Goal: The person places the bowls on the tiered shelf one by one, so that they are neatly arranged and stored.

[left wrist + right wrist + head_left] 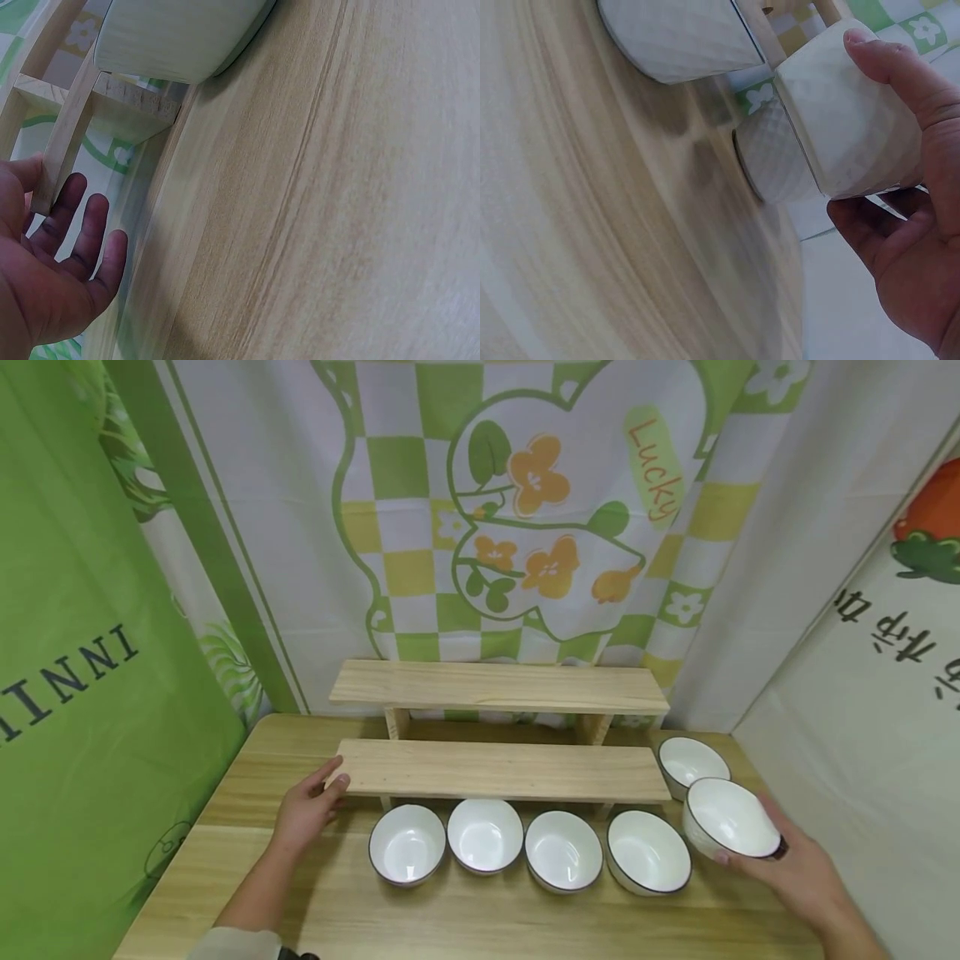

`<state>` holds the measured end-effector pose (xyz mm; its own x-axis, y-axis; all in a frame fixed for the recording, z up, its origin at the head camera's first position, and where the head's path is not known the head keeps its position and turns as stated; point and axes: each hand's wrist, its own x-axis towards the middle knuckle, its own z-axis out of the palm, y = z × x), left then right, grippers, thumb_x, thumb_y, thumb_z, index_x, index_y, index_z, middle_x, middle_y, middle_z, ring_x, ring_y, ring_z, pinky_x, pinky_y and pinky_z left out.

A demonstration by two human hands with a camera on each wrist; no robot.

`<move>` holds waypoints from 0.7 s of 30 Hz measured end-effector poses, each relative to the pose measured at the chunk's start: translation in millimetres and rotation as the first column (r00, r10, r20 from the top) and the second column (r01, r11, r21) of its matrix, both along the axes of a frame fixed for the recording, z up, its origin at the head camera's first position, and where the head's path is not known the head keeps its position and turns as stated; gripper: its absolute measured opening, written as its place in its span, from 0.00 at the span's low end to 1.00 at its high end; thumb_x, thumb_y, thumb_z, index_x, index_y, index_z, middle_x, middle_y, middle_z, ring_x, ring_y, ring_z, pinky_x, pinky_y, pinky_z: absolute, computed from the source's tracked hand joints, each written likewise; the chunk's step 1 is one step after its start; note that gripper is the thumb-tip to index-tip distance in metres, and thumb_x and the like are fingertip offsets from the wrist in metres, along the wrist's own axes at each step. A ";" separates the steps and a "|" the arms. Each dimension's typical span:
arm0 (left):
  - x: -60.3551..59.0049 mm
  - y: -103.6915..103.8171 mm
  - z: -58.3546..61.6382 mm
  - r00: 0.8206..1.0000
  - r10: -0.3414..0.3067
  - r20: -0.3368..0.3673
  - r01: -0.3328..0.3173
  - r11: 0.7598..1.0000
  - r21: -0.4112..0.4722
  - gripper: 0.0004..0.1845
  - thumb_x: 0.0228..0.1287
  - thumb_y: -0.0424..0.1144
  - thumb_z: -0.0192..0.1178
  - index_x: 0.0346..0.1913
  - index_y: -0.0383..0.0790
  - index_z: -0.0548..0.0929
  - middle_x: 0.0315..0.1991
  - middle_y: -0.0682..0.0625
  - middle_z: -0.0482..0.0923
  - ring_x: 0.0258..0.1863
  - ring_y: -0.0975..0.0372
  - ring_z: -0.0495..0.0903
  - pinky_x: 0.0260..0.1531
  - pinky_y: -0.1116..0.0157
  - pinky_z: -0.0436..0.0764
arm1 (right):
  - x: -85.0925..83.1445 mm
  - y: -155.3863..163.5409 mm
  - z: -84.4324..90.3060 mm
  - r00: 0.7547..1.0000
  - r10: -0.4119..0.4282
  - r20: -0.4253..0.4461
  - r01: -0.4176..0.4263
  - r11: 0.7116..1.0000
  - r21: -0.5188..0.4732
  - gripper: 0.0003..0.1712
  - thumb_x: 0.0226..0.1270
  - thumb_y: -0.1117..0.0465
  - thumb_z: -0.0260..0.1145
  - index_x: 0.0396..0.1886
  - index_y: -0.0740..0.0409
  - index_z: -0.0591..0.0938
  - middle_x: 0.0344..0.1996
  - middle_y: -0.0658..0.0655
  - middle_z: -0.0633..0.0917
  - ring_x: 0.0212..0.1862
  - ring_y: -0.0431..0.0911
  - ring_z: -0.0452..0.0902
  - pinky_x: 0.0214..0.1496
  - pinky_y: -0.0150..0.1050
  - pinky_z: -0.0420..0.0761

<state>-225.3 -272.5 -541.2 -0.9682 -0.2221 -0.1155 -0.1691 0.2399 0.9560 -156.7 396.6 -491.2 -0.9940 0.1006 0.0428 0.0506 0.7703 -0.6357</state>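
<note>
At the right of the head view, my right hand [806,868] grips a white bowl [733,818] with a dark rim, thumb on one side and fingers on the other. In the right wrist view that bowl [847,112] is held above the table, and a second bowl [776,154] stands just behind it. My left hand [307,807] pinches the left end of the lower board [502,770] of a two-step wooden shelf. In the left wrist view the thumb and index finger lie on opposite faces of the board end [56,165], with the other fingers spread.
Several white bowls [407,843] stand in a row along the shelf's front. Another bowl [692,762] is by the shelf's right end. The upper board [498,685] rises behind the lower one. Printed curtains [285,510] enclose the wooden table [360,918] at back and sides.
</note>
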 end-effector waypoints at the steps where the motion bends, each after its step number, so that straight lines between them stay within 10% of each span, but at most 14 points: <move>1: 0.2 0.0 0.2 1.000 -0.001 0.000 0.001 1.000 0.001 0.33 0.62 0.59 0.61 0.69 0.56 0.70 0.49 0.41 0.80 0.45 0.51 0.81 0.39 0.59 0.83 | -0.1 -0.4 1.3 1.000 0.000 -0.003 0.000 1.000 -0.002 0.65 0.51 0.43 0.76 0.78 0.40 0.41 0.68 0.78 0.58 0.66 0.74 0.55 0.57 0.70 0.59; 21: 1.6 1.3 1.5 1.000 0.007 0.002 -0.007 0.999 0.031 0.33 0.61 0.59 0.62 0.69 0.56 0.71 0.58 0.42 0.76 0.46 0.51 0.81 0.39 0.59 0.84 | -9.1 -15.6 29.4 0.999 0.010 -0.035 -0.010 1.000 0.001 0.62 0.52 0.42 0.75 0.77 0.37 0.44 0.70 0.74 0.58 0.68 0.72 0.52 0.61 0.70 0.55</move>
<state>-223.7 -271.2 -539.7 -0.9664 -0.2248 -0.1245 -0.1726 0.2090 0.9626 -165.9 381.0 -461.8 -0.9929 0.0902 0.0777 0.0203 0.7714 -0.6360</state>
